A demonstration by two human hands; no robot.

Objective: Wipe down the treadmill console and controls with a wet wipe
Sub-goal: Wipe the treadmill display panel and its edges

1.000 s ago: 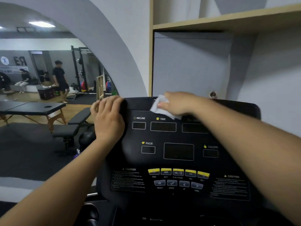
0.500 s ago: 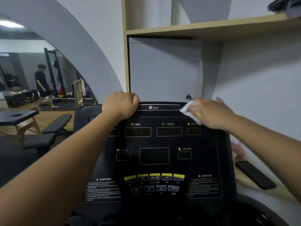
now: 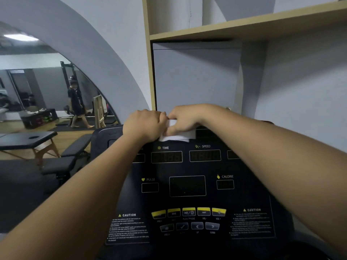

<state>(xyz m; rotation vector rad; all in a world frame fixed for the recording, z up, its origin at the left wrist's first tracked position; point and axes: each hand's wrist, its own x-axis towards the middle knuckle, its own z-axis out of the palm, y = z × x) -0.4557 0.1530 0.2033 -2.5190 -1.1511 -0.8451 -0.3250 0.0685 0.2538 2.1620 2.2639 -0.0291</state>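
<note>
Both my forearms reach in from the near corners and meet at the far top edge of the treadmill console, knuckles almost touching. My left hand is turned back-up with its fingers curled down over the rim. From here I can't tell whether they pinch the left end of the wet wipe or only hook the console's edge, since the fingertips are hidden under the hand. My right hand sits just right of it, wrist bent, fingers and thumb curled down and gripping the wipe from above. The wipe is a folded white strip lying against the console's top band, just above the TIME label and left of SPEED. Its long axis runs left to right along that edge. A small fold stands up between my two hands, and its lower edge points toward me. Nearer on the panel the dark display windows are unlit, and the row of yellow buttons lies well below the wipe. A wooden shelf hangs on the wall above. Far to the left are a massage table and a person walking.
</note>
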